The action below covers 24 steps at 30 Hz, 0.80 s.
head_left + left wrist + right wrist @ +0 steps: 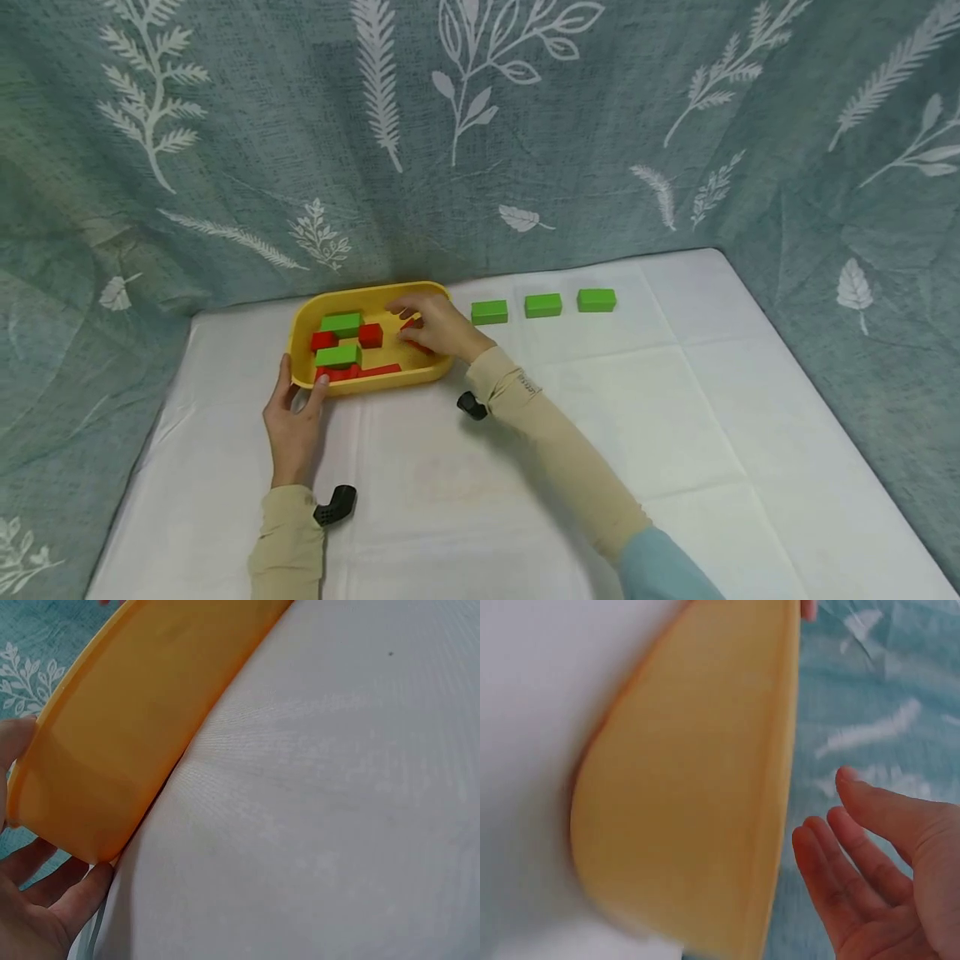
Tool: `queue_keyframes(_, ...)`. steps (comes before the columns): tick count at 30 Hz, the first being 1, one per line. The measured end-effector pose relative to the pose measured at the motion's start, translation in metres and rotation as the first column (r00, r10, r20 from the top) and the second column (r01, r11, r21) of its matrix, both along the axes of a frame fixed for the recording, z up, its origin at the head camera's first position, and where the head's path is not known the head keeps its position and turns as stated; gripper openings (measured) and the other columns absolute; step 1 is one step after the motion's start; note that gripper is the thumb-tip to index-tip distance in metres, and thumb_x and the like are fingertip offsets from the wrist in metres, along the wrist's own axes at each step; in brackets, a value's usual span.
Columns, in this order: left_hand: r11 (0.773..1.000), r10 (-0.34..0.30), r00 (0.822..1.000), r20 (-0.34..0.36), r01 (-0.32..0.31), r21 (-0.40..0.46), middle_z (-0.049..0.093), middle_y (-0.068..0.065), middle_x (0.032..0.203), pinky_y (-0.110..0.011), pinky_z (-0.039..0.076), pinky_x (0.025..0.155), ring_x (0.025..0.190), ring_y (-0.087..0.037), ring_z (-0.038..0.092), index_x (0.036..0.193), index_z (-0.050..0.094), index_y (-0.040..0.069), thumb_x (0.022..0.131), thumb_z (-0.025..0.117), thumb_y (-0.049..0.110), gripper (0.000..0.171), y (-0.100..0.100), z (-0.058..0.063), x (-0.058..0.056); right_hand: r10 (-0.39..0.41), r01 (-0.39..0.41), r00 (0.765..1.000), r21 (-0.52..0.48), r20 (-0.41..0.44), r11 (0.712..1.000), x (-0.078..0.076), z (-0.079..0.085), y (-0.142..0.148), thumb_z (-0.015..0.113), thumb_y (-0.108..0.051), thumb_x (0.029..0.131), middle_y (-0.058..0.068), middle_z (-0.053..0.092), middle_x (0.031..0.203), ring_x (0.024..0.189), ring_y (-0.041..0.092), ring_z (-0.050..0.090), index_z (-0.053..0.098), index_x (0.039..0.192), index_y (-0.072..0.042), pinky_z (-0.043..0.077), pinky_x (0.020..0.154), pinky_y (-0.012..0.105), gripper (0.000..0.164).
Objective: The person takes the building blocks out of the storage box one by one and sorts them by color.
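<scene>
A yellow plastic bin [393,384] stands at the back left of the white table with several green and red blocks inside. My left hand [291,421] holds its front left corner, thumb at the rim and fingers against the outer side, as the left wrist view shows. Over the bin's right end is my right hand [442,327], with a red block [410,325] partly hidden below it. In the right wrist view its fingers are loosely bent, the thumb is apart from them, and nothing lies between. A green block [341,323] and another red block [371,336] lie left of it.
Three green blocks stand in a row right of the bin: a near one [489,312], a middle one [543,306] and a far one [597,300]. A patterned green curtain [480,200] hangs behind the table [600,417]. Small black cameras sit on both wrists.
</scene>
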<state>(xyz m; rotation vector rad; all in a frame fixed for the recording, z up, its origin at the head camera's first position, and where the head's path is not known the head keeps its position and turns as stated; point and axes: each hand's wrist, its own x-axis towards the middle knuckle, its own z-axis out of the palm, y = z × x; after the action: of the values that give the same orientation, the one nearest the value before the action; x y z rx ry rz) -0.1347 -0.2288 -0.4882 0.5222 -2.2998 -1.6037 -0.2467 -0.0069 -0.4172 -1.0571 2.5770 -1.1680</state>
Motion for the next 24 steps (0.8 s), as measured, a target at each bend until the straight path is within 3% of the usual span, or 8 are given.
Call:
queue_keyframes(12, 1.000, -0.010, 0.999, -0.037, 0.011, 0.027, 0.028, 0.013, 0.144, -0.033, 0.033, 0.105, 0.128, -0.017, 0.034, 0.138, 0.027, 0.036, 0.083, 0.061, 0.036, 0.065, -0.003, 0.003, 0.002, 0.060, -0.061, 0.998, 0.106, 0.013, 0.993, 0.012, -0.011, -0.057, 0.065, -0.011, 0.083, 0.006, 0.061, 0.114, 0.097, 0.012, 0.057, 0.057, 0.121, -0.005, 0.046, 0.080, 0.012, 0.040)
queue_keyframes(24, 0.999, -0.024, 0.999, -0.047, 0.025, 0.025, 0.028, 0.013, 0.144, -0.033, 0.034, 0.103, 0.128, -0.017, 0.034, 0.139, 0.028, 0.035, 0.082, 0.063, 0.037, 0.067, -0.005, 0.002, 0.002, -0.027, 0.046, 0.997, 0.296, -0.068, 0.954, 0.012, -0.026, -0.084, 0.067, -0.011, 0.081, -0.001, 0.061, 0.110, 0.091, 0.008, 0.055, 0.056, 0.123, -0.011, 0.047, 0.082, 0.016, 0.044)
